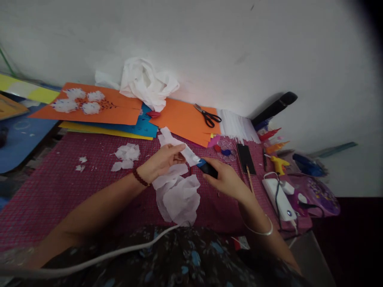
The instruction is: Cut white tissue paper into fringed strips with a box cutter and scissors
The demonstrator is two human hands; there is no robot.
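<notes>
My left hand (164, 159) is closed on a strip of white tissue paper (189, 154), pinched between thumb and fingers. In my right hand (226, 177) is a small black-and-blue tool (208, 167); its tip meets the strip's right end, and its exact kind is hard to make out. Below both hands lies a loose pile of white tissue pieces (178, 195). To the left of my left hand rests a smaller heap of torn tissue (128, 153). Tiny white scraps (80, 164) lie further left on the checked cloth (98, 147).
Black-handled scissors (209, 118) lie on orange sheets (182, 117). Crumpled white tissue (146, 81) is against the wall. An orange card (119, 109) bears white tufts. A phone (245, 158), yellow glue gun (279, 164) and white power strip (278, 199) stand right. A white cable (128, 251) crosses my lap.
</notes>
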